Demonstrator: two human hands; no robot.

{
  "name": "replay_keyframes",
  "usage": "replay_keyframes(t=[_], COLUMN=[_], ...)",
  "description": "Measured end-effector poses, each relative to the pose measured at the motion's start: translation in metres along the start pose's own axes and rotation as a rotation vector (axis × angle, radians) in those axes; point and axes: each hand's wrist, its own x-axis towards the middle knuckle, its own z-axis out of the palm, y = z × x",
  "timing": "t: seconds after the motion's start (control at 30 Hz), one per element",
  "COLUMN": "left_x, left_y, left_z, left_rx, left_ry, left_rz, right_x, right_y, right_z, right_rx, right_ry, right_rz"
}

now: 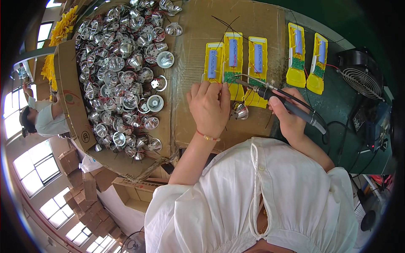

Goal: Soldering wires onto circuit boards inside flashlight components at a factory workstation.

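My left hand (209, 107) rests palm down on the cardboard sheet (253, 29), fingertips touching the lower ends of two yellow holders with blue cells (214, 62). A silver reflector cup (239, 111) lies just right of that hand, partly hidden. My right hand (288, 114) grips a black soldering iron (295, 109), its tip pointing left over a third yellow holder (257, 63).
A cardboard tray at the left holds a heap of silver reflector cups (120, 71). Two more yellow holders (306, 59) lie on the green bench. A black fan (360, 78) stands at the right. Another person (42, 116) works far left.
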Motion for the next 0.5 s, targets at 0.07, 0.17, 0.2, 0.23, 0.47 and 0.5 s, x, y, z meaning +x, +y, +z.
replay_keyframes(t=[0.07,0.17,0.2,0.23,0.47,0.5], left_x=[0.0006,0.0006,0.0004,0.0006,0.0009,0.0015], left_y=[0.0004,0.0001,-0.0002,0.0004,0.001,0.0011], left_z=[-0.0003,-0.0003,-0.0004,-0.0004,0.0012,0.0011], left_rx=[-0.009,-0.01,-0.009,-0.004,0.002,0.001], left_ry=[-0.013,-0.008,-0.008,-0.011,0.0,0.001], left_rz=[-0.006,-0.01,-0.012,-0.014,-0.001,0.0], right_x=[0.0005,0.0015,0.0023,0.0029,0.0006,0.0002], right_y=[0.0006,0.0,0.0009,0.0012,-0.0065,-0.0076], right_z=[-0.0011,-0.0024,-0.0017,-0.0019,0.0019,0.0016], right_rx=[-0.022,-0.133,-0.127,-0.121,-0.009,0.031], right_ry=[-0.003,-0.072,-0.082,-0.091,-0.014,0.002], right_rz=[-0.015,0.005,0.005,0.005,0.159,0.119])
